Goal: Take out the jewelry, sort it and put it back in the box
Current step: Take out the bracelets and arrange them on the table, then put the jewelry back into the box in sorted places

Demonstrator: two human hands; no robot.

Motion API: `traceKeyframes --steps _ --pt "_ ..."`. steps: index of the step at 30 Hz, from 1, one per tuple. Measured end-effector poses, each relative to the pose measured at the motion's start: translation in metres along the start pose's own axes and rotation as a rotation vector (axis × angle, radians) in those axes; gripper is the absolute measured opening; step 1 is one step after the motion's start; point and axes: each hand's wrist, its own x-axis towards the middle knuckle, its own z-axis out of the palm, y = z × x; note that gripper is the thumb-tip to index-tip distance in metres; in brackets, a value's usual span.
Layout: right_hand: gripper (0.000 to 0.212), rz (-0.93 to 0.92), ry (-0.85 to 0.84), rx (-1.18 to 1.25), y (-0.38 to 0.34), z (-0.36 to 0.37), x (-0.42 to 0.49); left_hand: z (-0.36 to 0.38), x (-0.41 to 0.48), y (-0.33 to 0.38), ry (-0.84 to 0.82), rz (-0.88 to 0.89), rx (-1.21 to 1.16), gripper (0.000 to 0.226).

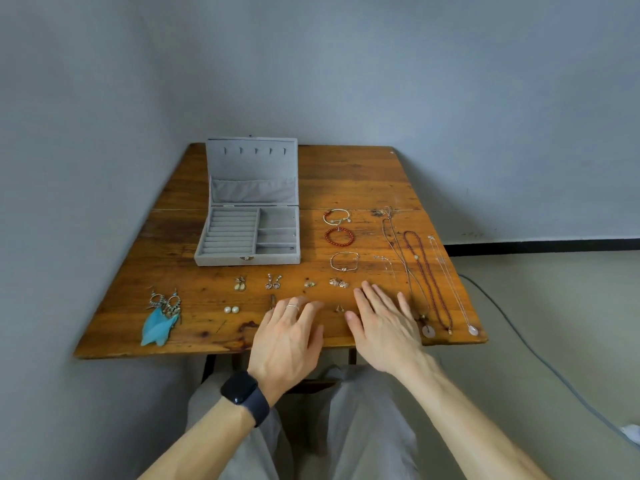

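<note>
At the near edge of the wooden table [346, 174], your left hand [289, 336] and right hand [382, 322] lie flat, fingers spread, holding nothing; sorted jewelry surrounds the open grey jewelry box [247, 233].

No legible text anywhere.

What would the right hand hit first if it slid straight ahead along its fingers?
Likely the thin bracelet, just past the right hand; the clear earrings sit slightly left of that line and might get brushed first.
</note>
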Motion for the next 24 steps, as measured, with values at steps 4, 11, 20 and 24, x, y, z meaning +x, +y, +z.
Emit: traceKeyframes --steps 4,11,20,24 --pt "0.066 0.012 0.017 0.004 -0.003 0.001 0.0 0.004 -0.025 -0.004 0.029 0.037 0.025 0.038" --pt "0.042 0.024 0.353 0.277 -0.016 -0.006 -0.048 0.021 -0.047 -0.013 0.004 0.114 0.061 0.053" --pt "0.034 0.293 0.387 0.412 0.003 0.016 -0.118 0.037 -0.054 -0.012 -0.056 0.057 0.051 0.062" --pt "0.048 0.291 0.352 0.253 0.014 0.018 -0.111 0.038 -0.056 -0.011 -0.077 0.051 0.061 0.061"
